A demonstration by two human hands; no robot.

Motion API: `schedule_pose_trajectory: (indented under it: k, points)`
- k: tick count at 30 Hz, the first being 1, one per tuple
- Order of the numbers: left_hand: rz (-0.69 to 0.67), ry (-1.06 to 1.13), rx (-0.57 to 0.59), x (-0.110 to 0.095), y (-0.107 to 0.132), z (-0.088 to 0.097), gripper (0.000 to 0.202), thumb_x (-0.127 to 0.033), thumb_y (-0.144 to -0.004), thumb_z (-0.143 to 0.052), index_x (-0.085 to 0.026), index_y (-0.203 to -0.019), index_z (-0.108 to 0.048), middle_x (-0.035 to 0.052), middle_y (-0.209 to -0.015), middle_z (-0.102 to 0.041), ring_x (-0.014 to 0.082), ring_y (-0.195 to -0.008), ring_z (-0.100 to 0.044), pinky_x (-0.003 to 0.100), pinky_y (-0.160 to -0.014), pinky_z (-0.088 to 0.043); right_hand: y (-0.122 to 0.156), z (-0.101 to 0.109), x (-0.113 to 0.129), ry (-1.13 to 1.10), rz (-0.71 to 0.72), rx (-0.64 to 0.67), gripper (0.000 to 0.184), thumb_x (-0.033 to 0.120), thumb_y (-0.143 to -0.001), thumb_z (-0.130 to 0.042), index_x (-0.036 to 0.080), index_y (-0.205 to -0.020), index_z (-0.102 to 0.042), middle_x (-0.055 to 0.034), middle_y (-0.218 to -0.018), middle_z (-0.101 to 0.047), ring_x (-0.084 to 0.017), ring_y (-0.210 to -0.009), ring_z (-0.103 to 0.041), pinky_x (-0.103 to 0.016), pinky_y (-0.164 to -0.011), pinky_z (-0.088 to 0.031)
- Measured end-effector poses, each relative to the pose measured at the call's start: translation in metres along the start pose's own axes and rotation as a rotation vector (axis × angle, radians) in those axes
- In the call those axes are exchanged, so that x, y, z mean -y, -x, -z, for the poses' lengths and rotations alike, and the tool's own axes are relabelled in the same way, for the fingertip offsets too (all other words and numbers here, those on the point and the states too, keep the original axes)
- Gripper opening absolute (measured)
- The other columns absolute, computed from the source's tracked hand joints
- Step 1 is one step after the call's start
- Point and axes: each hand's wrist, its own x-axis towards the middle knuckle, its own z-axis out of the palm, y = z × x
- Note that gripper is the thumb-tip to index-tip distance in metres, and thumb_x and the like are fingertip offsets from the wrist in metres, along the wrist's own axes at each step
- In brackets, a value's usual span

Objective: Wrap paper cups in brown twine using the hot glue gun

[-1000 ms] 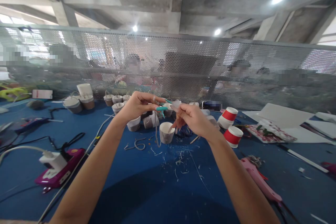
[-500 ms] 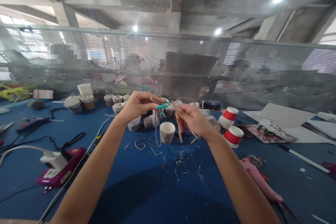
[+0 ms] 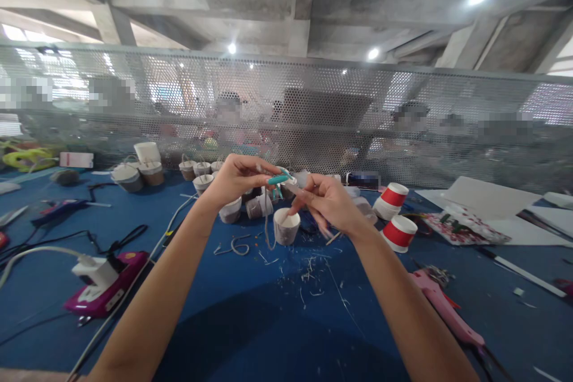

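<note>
Blue tabletop (image 3: 215, 322); perforated grey screen (image 3: 326, 89) behind round pale cup (image 3: 286, 234). Above cup: left hand (image 3: 237, 180) pinching smooth teal piece (image 3: 277, 179), right hand (image 3: 329, 198) pinching whitish piece (image 3: 293, 189).

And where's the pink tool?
In the head view, the pink tool lies lower right on the blue table, beside the right forearm, nearer the camera than the red-banded cups.

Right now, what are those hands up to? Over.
Left hand pinching teal item. Right hand close beside it. Cup upright below, pale scraps on blue table.
</note>
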Motion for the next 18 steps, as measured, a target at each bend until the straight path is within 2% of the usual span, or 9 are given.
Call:
schedule_pose_trajectory:
  k: [3, 7, 13, 18]
  points:
    - [-0.017, -0.025, -0.003, 0.0026, 0.0, 0.0011, 0.018, -0.027, -0.065, -0.08, -0.019, -0.081, -0.077, 0.0043, -0.073, -0.075, 0.0124, -0.055, -0.067, 0.021, -0.05, -0.055, -0.0007, 0.0004, 0.0007, 0.027, -0.001, -0.086, 0.034, 0.047, -0.081, -0.065, 0.019, -0.073, -0.048, -0.006, -0.078, -0.075, -0.01, -0.044, -0.063, -0.019, -0.036, -0.043]
    - [-0.033, -0.06, -0.01, 0.004, 0.0002, 0.0007, 0.02, -0.027, -0.065, -0.08, -0.019, -0.084, -0.077, 0.0052, -0.076, -0.076, 0.0134, -0.057, -0.068, 0.022, -0.052, -0.057, -0.0015, -0.0008, 0.0013, 0.032, 0.013, -0.165, 0.031, 0.046, -0.079, -0.067, 0.018, -0.072, -0.055, -0.0069, -0.081, -0.074, -0.015, -0.058, -0.07, -0.024, -0.049, -0.054]
    - [-0.087, -0.124, -0.031, 0.0014, 0.0005, -0.001, 0.02, -0.028, -0.065, -0.08, -0.02, -0.083, -0.077, 0.0051, -0.077, -0.076, 0.015, -0.063, -0.069, 0.022, -0.054, -0.057, -0.0008, -0.0028, -0.0001, 0.094, 0.081, -0.218, 0.026, 0.042, -0.081, -0.066, 0.017, -0.073, -0.059, -0.0065, -0.079, -0.072, -0.017, -0.063, -0.07, -0.03, -0.062, -0.058]
    - [-0.113, -0.152, -0.036, 0.0036, 0.0004, -0.0008, 0.021, -0.028, -0.067, -0.079, -0.02, -0.086, -0.077, 0.0043, -0.076, -0.076, 0.0145, -0.062, -0.069, 0.022, -0.054, -0.057, 0.0003, -0.0003, 0.0009, 0.157, 0.089, -0.204, 0.031, 0.046, -0.083, -0.062, 0.017, -0.074, -0.057, -0.0071, -0.08, -0.072, -0.016, -0.058, -0.069, -0.029, -0.056, -0.054]
